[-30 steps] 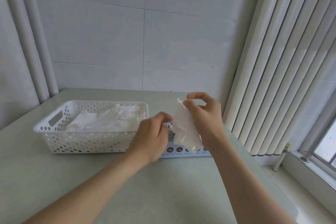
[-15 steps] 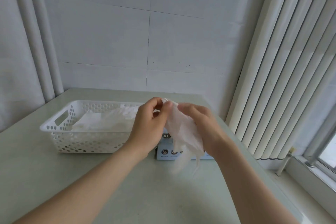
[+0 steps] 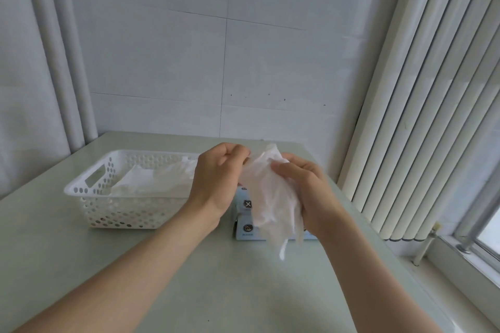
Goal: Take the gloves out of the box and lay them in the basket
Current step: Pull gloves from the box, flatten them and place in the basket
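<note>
A thin, translucent white glove [image 3: 267, 197] hangs crumpled between both hands above the glove box. My left hand [image 3: 216, 178] pinches its upper left edge. My right hand [image 3: 311, 197] grips its right side, and the fingers of the glove dangle below. The light blue glove box [image 3: 244, 227] lies on the table under the glove and is mostly hidden by it and by my hands. To the left stands the white perforated basket [image 3: 108, 205] with several white gloves [image 3: 151, 178] lying in it.
The pale green table [image 3: 216, 292] runs back to a white wall. Vertical blinds [image 3: 433, 116] and a window sill [image 3: 465, 273] border the right side. Two white pipes [image 3: 62, 62] rise at the back left corner.
My left hand has risen from the box to the glove's upper edge. Both hands now hold the glove, which has spread out and hangs lower.
</note>
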{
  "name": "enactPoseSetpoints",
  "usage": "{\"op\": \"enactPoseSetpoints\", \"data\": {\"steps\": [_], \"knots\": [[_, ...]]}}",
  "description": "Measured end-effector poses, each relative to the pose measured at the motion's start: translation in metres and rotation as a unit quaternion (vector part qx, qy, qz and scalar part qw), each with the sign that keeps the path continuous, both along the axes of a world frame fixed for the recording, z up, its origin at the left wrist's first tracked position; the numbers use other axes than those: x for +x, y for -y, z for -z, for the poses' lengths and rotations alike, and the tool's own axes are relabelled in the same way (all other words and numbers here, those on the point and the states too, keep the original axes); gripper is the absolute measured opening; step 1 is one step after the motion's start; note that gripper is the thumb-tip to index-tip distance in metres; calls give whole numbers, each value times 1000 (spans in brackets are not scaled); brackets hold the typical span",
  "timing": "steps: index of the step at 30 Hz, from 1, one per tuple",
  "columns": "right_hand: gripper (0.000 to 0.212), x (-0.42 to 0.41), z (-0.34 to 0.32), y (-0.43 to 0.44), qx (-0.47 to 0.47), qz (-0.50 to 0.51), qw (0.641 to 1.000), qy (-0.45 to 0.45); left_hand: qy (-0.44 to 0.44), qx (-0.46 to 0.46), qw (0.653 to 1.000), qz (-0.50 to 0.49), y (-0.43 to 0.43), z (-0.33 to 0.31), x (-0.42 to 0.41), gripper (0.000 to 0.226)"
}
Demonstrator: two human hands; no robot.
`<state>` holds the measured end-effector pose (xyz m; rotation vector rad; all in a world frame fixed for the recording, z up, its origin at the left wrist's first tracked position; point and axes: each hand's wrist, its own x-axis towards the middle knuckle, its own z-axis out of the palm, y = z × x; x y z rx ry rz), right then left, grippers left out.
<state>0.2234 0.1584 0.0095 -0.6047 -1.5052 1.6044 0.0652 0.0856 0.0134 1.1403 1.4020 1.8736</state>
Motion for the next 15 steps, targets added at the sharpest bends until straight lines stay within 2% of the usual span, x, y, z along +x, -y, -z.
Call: {"op": "enactPoseSetpoints", "data": {"steps": [5, 8, 11, 13, 15], "knots": [[21, -7, 5, 2, 18, -25, 999, 21, -130, -34, 990, 49, 3, -5, -6, 26], [29, -10, 6, 3, 9, -21, 1000, 20, -158, -29, 986, 37, 5, -5, -10, 19], [29, -10, 6, 4, 11, -22, 999, 46, -177, -18, 984, 19, 4, -9, -17, 27], [27, -9, 4, 6, 35, -34, 994, 101, -191, -4, 982, 7, 3, -13, -25, 34], [37, -7, 4, 8, 42, -48, 988, 141, -206, 4, 979, -11, 4, -16, -33, 39]]}}
